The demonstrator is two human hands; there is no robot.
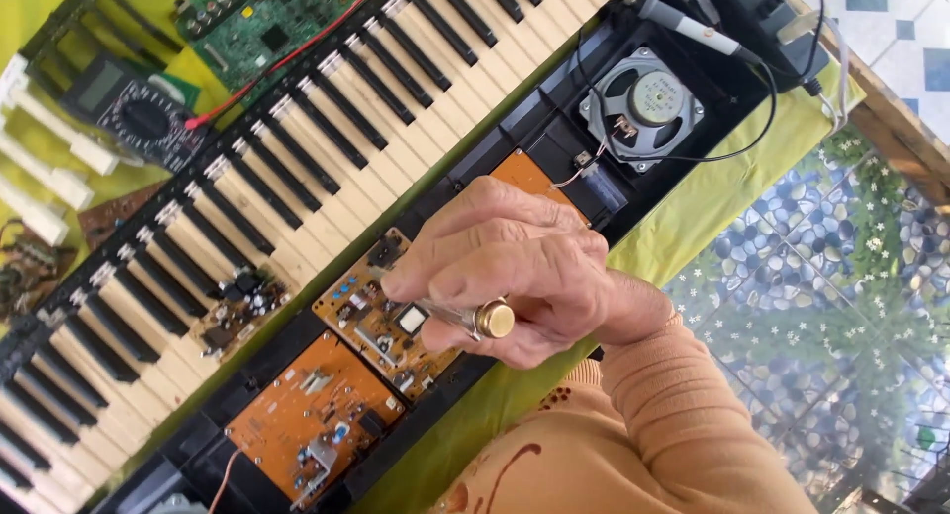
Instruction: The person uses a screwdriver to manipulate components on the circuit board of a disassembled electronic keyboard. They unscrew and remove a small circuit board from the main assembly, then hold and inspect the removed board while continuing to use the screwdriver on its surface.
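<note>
Right hand, fingers pinched round a slim metal tool with brass cap, tip on the tan board in the open keyboard. Keep the tip steady on one joint (neighbouring parts sit close). Left hand out of view.

A table covered with a yellow-green cloth carries everything here, and its wooden edge shows at the upper right above a pebble-patterned floor. Lying slantwise across the cloth is an opened electronic keyboard, its black case taking up most of the surface. Beside the keyboard, at the upper left, a multimeter rests on the cloth near a green circuit board, with loose white keys at the left edge and a small brown board close by.
</note>
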